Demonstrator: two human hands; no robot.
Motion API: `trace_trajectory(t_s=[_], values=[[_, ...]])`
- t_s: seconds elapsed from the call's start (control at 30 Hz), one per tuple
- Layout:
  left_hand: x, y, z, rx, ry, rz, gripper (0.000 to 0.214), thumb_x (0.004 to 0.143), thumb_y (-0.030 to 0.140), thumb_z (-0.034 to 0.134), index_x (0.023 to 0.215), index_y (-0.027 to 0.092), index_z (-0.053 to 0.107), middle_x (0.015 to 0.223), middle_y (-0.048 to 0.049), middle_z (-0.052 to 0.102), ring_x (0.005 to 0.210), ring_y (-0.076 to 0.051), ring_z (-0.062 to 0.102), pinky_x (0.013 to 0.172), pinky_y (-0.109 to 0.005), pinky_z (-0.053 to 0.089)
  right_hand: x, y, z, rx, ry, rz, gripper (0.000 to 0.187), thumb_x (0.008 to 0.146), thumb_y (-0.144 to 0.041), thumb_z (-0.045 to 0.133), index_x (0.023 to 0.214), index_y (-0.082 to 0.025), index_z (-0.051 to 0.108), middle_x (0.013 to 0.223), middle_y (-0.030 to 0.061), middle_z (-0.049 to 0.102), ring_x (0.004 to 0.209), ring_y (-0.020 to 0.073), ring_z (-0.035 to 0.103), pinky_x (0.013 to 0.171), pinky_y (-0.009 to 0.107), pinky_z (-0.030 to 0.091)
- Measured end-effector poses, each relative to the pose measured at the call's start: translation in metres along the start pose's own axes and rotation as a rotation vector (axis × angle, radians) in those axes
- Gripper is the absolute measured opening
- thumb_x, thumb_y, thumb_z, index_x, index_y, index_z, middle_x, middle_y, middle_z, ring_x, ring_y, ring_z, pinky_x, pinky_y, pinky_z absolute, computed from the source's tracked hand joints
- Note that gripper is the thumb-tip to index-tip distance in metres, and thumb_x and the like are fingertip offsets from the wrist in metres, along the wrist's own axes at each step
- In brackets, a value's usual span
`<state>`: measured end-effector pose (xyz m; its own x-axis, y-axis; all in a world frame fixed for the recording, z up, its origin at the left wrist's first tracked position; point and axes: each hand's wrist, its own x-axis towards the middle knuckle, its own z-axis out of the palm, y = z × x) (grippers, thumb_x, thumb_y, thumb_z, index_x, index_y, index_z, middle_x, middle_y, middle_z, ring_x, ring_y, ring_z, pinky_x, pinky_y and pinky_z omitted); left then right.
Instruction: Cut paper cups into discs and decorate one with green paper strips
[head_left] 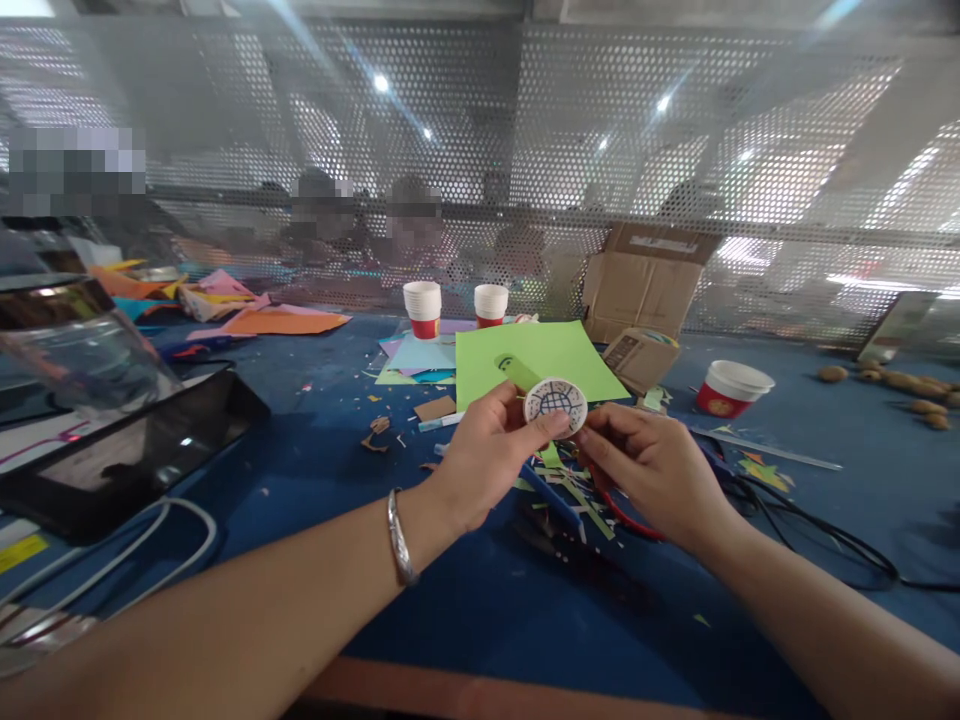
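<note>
My left hand (499,440) grips a small round white piece, which looks like a paper cup base (544,398), with its thumb on the face. Blue grid lines and dark dots are drawn on it. From behind its upper left sticks a green paper strip (517,368) with an eye drawn on it. The fingers of my right hand (637,455) are pinched together at the lower right edge of the base; what they hold is hidden. Beneath both hands lie paper scraps (589,500), a blue-handled tool (555,500) and a red handle (626,515).
A green sheet (559,350) lies ahead, with stacked paper cups (423,308) behind it. Another cup (731,388) and a cardboard box (641,280) stand right. On the left are a glass jar (82,350) and a black tray-like object (150,450). Black cables (825,550) run at right.
</note>
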<state>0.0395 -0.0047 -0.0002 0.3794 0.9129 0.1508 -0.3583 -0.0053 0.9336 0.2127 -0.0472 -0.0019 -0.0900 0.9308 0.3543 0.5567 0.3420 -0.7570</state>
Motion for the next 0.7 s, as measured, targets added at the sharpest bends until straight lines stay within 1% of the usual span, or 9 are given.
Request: trace_trajectory(t_s=[0.07,0.17,0.33,0.43,0.53,0.6,0.7], values=[[0.000,-0.001,0.000,-0.013,0.005,-0.013,0.025,0.078,0.022,0.081,0.098,0.015,0.068,0.094,-0.0050,0.075,0.089,-0.016,0.068,0.087,-0.030,0.051,0.001,0.000,0.000,0.003,-0.005,0.009,0.030,0.097,-0.041,0.059,0.076,-0.020,0.063,0.063,-0.0035,0.058,0.053,0.0098,0.050,0.053,0.024,0.039],[0.002,-0.001,-0.003,-0.018,0.028,0.006,0.028,0.078,0.024,0.081,0.102,0.015,0.067,0.101,-0.0071,0.076,0.094,-0.018,0.068,0.090,-0.032,0.051,0.001,0.001,0.001,0.044,-0.023,0.038,0.028,0.097,-0.043,0.059,0.081,-0.020,0.064,0.066,-0.0033,0.060,0.053,0.0093,0.052,0.053,0.024,0.040],[0.006,0.000,-0.008,0.013,0.068,-0.034,0.030,0.081,0.028,0.076,0.108,0.016,0.068,0.106,-0.0087,0.075,0.095,-0.020,0.068,0.082,-0.034,0.052,0.001,0.001,0.002,0.063,-0.040,0.070,0.031,0.097,-0.046,0.059,0.080,-0.020,0.063,0.067,-0.0035,0.059,0.051,0.0084,0.054,0.051,0.023,0.042],[0.006,0.000,-0.008,-0.027,0.089,-0.044,0.024,0.080,0.027,0.076,0.101,0.017,0.069,0.104,-0.0075,0.075,0.094,-0.020,0.068,0.078,-0.032,0.052,0.001,0.001,0.002,0.064,-0.031,0.071,0.032,0.096,-0.048,0.059,0.082,-0.021,0.065,0.067,-0.0031,0.061,0.050,0.0087,0.054,0.050,0.023,0.042],[0.006,-0.002,-0.006,-0.023,0.108,-0.039,0.022,0.077,0.027,0.078,0.096,0.017,0.069,0.100,-0.0068,0.076,0.089,-0.019,0.068,0.078,-0.031,0.052,0.002,0.003,0.002,0.086,0.021,0.062,0.030,0.093,-0.051,0.063,0.095,-0.021,0.069,0.074,-0.0003,0.067,0.058,0.0121,0.060,0.054,0.025,0.046],[0.005,-0.005,-0.005,0.032,0.113,-0.054,0.023,0.077,0.027,0.078,0.095,0.017,0.069,0.097,-0.0073,0.076,0.087,-0.019,0.068,0.079,-0.032,0.052,0.001,0.005,0.002,0.066,0.075,0.043,0.035,0.089,-0.052,0.068,0.106,-0.022,0.068,0.082,0.0020,0.070,0.068,0.0157,0.064,0.060,0.028,0.051],[0.004,-0.012,-0.004,0.114,0.078,-0.071,0.024,0.078,0.028,0.077,0.097,0.016,0.067,0.096,-0.0088,0.076,0.088,-0.021,0.069,0.081,-0.035,0.051,0.000,0.006,0.002,-0.116,0.151,-0.030,0.047,0.083,-0.052,0.075,0.117,-0.023,0.064,0.095,0.0043,0.070,0.077,0.0187,0.066,0.065,0.032,0.054]])
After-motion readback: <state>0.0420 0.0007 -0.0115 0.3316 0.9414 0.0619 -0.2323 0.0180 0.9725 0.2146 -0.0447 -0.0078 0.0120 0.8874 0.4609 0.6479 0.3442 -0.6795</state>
